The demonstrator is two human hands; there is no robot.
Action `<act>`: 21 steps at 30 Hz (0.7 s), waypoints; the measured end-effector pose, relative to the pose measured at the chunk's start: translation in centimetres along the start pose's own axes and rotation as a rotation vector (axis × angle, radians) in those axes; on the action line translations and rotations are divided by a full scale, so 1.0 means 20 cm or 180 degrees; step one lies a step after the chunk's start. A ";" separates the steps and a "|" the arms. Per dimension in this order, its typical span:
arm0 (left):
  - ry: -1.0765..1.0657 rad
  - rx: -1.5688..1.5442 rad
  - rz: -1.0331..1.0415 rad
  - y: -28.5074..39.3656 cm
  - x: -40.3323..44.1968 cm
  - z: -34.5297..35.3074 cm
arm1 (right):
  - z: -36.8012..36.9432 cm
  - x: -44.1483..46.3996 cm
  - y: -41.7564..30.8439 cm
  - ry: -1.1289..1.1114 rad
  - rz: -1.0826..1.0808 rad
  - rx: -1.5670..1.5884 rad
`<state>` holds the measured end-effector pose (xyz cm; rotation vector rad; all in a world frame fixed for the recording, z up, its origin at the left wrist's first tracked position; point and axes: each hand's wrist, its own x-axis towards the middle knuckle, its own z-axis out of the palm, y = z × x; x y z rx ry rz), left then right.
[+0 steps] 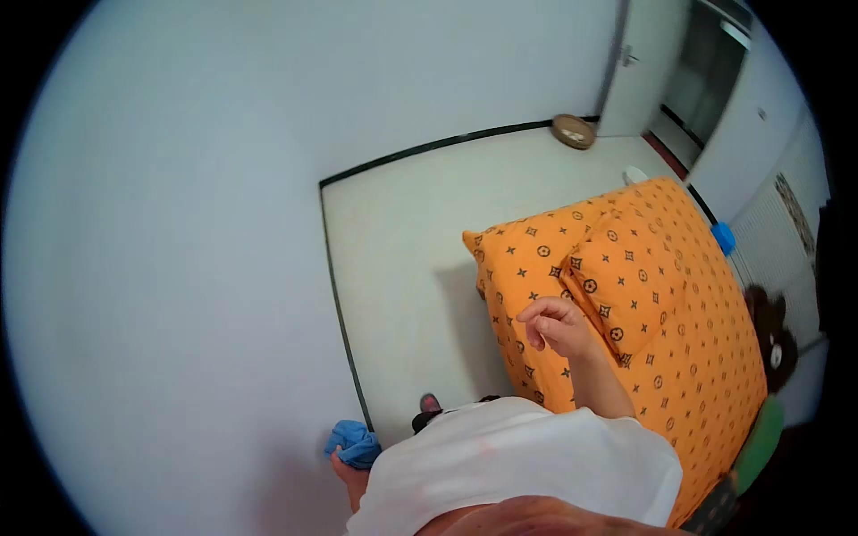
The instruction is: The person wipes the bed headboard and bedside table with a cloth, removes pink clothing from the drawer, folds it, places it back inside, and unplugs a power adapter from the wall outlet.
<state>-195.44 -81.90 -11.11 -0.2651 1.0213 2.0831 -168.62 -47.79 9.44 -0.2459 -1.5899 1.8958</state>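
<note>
At the lower left, my left hand (345,473) grips a crumpled blue cloth (354,444) close to the wall, and the cloth hides most of its fingers. My right hand (556,325) is raised in front of the orange patterned bedspread (527,255), loosely bent with the fingers partly apart and nothing visible in them. Just right of this hand, an orange pillow (635,277) in the same pattern lies on the bed.
A pale wall (197,223) with a dark baseboard (438,143) runs along the left and back. By the door (639,67) sits a round brown basket (573,132). A brown plush toy (773,339) and a green object (760,442) line the bed's right side.
</note>
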 end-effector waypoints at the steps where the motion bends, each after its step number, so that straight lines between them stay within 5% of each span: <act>1: -0.0488 0.0059 -0.0029 0.02 0.21 -0.05 | 0.00 0.04 0.03 0.0328 0.0036 0.0152; 3: -0.1093 0.0124 -0.0157 0.10 0.56 0.06 | -0.01 0.11 0.05 0.0607 -0.0084 0.0285; 6: -0.0389 0.0412 -0.0500 0.24 0.86 0.62 | -0.04 0.20 0.05 0.1090 -0.0106 0.0334; 10: -0.1258 0.0687 -0.0804 0.25 1.27 1.11 | -0.11 0.36 0.09 0.1562 -0.0151 0.0108; 18: -0.1104 0.0523 -0.0888 0.09 1.89 1.45 | -0.52 0.87 0.27 0.2268 -0.0271 0.0147; 21: -0.1909 0.0840 -0.0780 0.26 1.99 1.54 | -0.72 1.23 0.23 0.2057 -0.0573 0.0488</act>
